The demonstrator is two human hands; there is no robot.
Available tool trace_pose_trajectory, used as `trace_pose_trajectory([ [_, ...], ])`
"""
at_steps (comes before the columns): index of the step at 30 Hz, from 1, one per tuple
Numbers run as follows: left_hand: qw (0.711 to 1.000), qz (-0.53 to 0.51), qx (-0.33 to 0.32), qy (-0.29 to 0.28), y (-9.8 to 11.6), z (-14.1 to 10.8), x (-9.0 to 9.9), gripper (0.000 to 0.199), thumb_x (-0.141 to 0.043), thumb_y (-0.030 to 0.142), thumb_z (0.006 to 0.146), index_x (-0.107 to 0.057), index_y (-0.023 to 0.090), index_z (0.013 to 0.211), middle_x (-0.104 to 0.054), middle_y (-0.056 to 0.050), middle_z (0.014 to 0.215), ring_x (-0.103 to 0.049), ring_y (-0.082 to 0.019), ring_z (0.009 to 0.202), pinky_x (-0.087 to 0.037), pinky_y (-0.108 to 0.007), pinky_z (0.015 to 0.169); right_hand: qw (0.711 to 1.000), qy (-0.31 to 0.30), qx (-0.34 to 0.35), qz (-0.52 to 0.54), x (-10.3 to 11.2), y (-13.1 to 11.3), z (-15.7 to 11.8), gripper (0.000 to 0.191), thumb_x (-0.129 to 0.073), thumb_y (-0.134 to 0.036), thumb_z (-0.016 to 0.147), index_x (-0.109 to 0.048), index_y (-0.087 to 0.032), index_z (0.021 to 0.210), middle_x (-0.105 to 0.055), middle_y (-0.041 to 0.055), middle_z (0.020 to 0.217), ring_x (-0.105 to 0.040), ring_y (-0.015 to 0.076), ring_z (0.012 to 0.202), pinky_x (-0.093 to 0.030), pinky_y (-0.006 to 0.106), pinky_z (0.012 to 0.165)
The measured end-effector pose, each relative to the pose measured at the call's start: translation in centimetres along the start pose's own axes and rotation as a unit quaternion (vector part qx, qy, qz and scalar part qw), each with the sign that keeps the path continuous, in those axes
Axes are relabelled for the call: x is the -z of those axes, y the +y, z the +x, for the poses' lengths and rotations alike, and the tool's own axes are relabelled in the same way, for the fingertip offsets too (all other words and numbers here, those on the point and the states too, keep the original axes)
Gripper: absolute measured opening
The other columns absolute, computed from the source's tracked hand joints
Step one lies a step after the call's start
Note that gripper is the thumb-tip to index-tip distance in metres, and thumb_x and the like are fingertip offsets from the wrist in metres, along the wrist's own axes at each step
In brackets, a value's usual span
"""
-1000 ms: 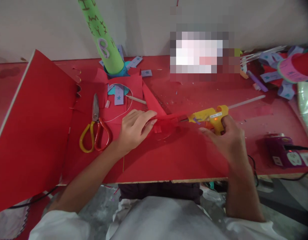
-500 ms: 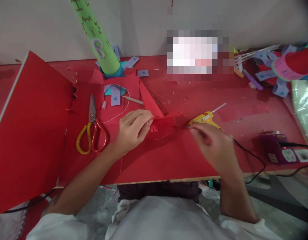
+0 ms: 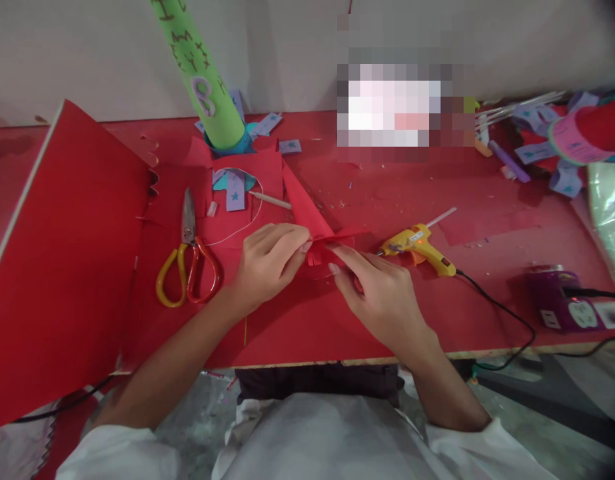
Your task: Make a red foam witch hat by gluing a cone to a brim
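My left hand (image 3: 272, 263) pinches a piece of red paper (image 3: 344, 235) between thumb and fingertips, above the red tabletop. Its fingers hide part of the paper, and small cut tabs hang from the lower edge. My right hand (image 3: 382, 290) is at the same paper from the right, with the index fingertip against or very close to it. The right thumb stays a little apart from that finger. Left of my left hand lie scissors (image 3: 188, 250) with one yellow and one red handle. A yellow glue gun (image 3: 422, 245) lies just beyond my right hand.
A green paper tube (image 3: 217, 107) leans at the back left amid star-marked strips (image 3: 236, 193). A large red board (image 3: 62, 267) stands at the left. The glue gun's cord runs right, near a purple power adapter (image 3: 557, 300). A pink-banded paper craft (image 3: 572, 141) sits far right.
My right hand has moved left from beside the glue gun to the red paper, uncovering the glue gun's handle. My left hand keeps its pinch; the whole view has shifted slightly.
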State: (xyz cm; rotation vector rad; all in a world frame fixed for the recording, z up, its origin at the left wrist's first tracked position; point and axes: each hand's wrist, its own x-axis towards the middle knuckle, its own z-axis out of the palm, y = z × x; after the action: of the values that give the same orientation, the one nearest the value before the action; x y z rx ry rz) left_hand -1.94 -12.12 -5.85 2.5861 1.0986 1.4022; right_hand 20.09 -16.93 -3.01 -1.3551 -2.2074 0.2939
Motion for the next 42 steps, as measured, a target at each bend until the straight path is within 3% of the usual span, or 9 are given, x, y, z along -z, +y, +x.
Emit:
trace_pose_trajectory([
  [13, 1.0, 0.001, 0.003, 0.006, -0.1, 0.1, 0.0, 0.007, -0.062, 0.013, 0.104, -0.066, 0.019, 0.106, -0.08, -0.005, 0.092, -0.076, -0.017, 0.083, -0.059, -0.029, 0.076, 1.0, 0.024, 0.004, 0.003, -0.5, 0.0, 0.0, 0.031, -0.057, -0.023, 0.108, -0.071, -0.018, 0.135, -0.084, 0.0062, 0.098, -0.078, 0.0201, 0.083, -0.055, 0.03, 0.073],
  [15, 1.0, 0.004, 0.006, 0.006, 0.0, 0.2, 0.1, 0.007, -0.061, 0.014, 0.105, -0.067, 0.019, 0.105, -0.08, -0.005, 0.092, -0.076, -0.016, 0.084, -0.059, -0.029, 0.077, 0.998, 0.062, 0.023, -0.003, -0.4, 0.1, 0.1, 0.024, -0.059, -0.02, 0.107, -0.074, -0.019, 0.125, -0.081, 0.0053, 0.092, -0.075, 0.0197, 0.08, -0.055, 0.031, 0.073],
  [18, 1.0, -0.001, 0.008, 0.006, 0.1, 0.2, 0.2, 0.007, -0.061, 0.016, 0.105, -0.067, 0.02, 0.107, -0.08, -0.004, 0.092, -0.076, -0.016, 0.084, -0.058, -0.029, 0.077, 0.98, 0.182, 0.079, -0.011, 0.1, 0.2, 0.4, 0.016, -0.07, -0.013, 0.1, -0.076, -0.02, 0.113, -0.076, 0.0053, 0.087, -0.071, 0.0207, 0.079, -0.057, 0.033, 0.078],
  [20, 1.0, -0.007, 0.003, 0.011, 0.1, 0.3, 0.1, 0.008, -0.06, 0.015, 0.105, -0.066, 0.02, 0.108, -0.08, -0.004, 0.093, -0.075, -0.016, 0.084, -0.057, -0.029, 0.077, 0.967, 0.231, 0.109, -0.021, 0.5, 0.3, 0.7, 0.03, -0.077, -0.012, 0.095, -0.074, -0.021, 0.123, -0.077, 0.0085, 0.099, -0.074, 0.0249, 0.094, -0.059, 0.038, 0.091],
  [24, 1.0, -0.008, -0.023, 0.017, 0.2, 0.4, 0.1, 0.01, -0.061, 0.011, 0.103, -0.064, 0.02, 0.107, -0.077, -0.003, 0.089, -0.072, -0.015, 0.077, -0.053, -0.029, 0.071, 0.979, 0.168, 0.106, -0.038, 0.8, 0.8, 1.4, 0.059, -0.073, -0.023, 0.1, -0.056, -0.028, 0.156, -0.074, 0.0118, 0.128, -0.068, 0.0337, 0.131, -0.053, 0.053, 0.115],
  [30, 0.999, -0.004, -0.047, -0.007, 0.1, 0.5, 0.2, 0.013, -0.06, 0.009, 0.103, -0.061, 0.021, 0.108, -0.077, -0.003, 0.088, -0.069, -0.015, 0.072, -0.05, -0.03, 0.068, 0.982, 0.167, 0.07, -0.057, 1.1, 1.4, 2.0, 0.063, -0.072, -0.028, 0.101, -0.051, -0.031, 0.16, -0.069, 0.0131, 0.141, -0.06, 0.0372, 0.142, -0.048, 0.058, 0.122],
  [36, 0.996, -0.006, -0.084, 0.005, 0.2, 0.5, 0.0, 0.017, -0.057, 0.006, 0.101, -0.062, 0.022, 0.108, -0.078, -0.004, 0.087, -0.07, -0.017, 0.074, -0.054, -0.033, 0.073, 0.996, 0.068, 0.057, -0.001, 1.0, 1.5, 2.6, 0.059, -0.068, -0.012, 0.097, -0.058, -0.031, 0.151, -0.08, 0.0051, 0.126, -0.071, 0.0285, 0.13, -0.039, 0.057, 0.13],
  [42, 0.997, -0.012, -0.08, -0.003, 0.2, 0.4, 0.0, 0.02, -0.055, 0.007, 0.101, -0.061, 0.024, 0.11, -0.078, -0.002, 0.086, -0.071, -0.016, 0.074, -0.056, -0.033, 0.073, 0.997, 0.059, 0.036, 0.035, 0.5, 1.6, 2.7, 0.051, -0.067, -0.005, 0.092, -0.068, -0.031, 0.136, -0.084, 0.0021, 0.118, -0.076, 0.0258, 0.119, -0.035, 0.057, 0.132],
])
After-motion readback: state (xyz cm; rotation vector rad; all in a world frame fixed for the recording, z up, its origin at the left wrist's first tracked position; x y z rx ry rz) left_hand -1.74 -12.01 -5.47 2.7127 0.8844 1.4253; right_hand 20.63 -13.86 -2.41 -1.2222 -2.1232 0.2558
